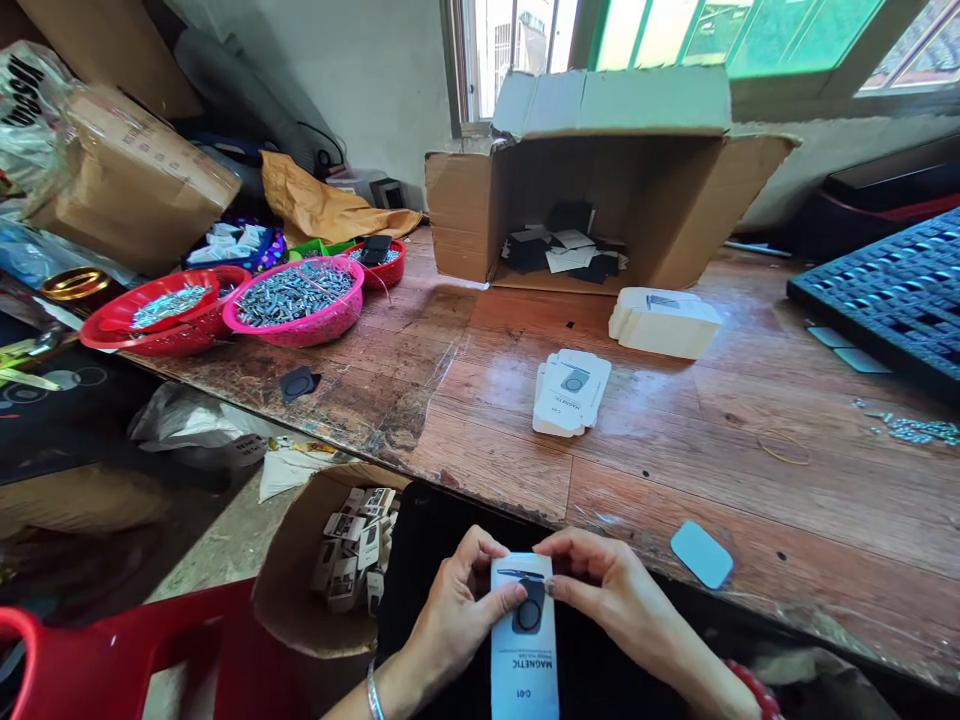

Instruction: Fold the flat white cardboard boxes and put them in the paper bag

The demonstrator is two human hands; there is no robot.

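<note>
Wooden counter [499,465] ahead; fingers of your left hand [456,612] and right hand [621,592] both grip the white box [525,650] at its far end, long axis toward you.

The table [495,400] looks like glossy wood, its front edge worn rough. On it, the open carton [457,220] is matt brown cardboard; left of that carton, the pink basket [300,335] is smooth, shiny plastic, and the small pieces [296,292] inside it look like grey metal.

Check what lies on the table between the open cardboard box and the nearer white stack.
A small black scrap; otherwise bare tabletop, in the head view.
</note>
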